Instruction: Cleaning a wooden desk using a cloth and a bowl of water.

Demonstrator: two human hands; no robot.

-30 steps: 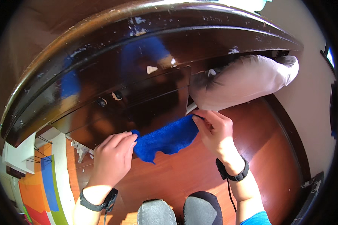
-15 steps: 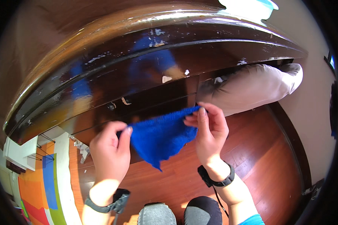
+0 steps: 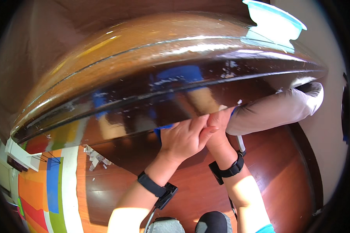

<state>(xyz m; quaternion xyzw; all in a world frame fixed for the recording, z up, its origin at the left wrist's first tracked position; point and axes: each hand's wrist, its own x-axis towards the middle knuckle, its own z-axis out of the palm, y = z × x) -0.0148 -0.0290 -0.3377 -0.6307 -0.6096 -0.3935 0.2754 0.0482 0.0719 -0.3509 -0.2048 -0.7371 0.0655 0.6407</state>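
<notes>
Both my hands are together at the lower edge of the dark, glossy wooden furniture [image 3: 144, 101]. My left hand [image 3: 184, 138] lies flat, back up, with its thumb stretched toward my right hand; its fingertips pass behind the edge. Close against it, my right hand [image 3: 218, 123] has its fingers mostly hidden. A bit of the blue knitted cloth [image 3: 158, 133] shows left of my left hand, and another blue bit shows right of my right hand. Most of the cloth is out of sight, so I cannot tell how either hand touches it.
Right of my hands is a rounded grey-beige fabric form [image 3: 274, 112]. A pale blue basin [image 3: 276, 19] stands on top of the furniture at the far right. Crumpled white scraps [image 3: 96, 157] lie on the wooden floor [image 3: 116, 198], beside a colourful mat [image 3: 39, 186].
My hands, earlier apart with the blue cloth stretched between them, have come together and moved forward to the furniture edge. Most of the cloth has gone from view. The view has shifted.
</notes>
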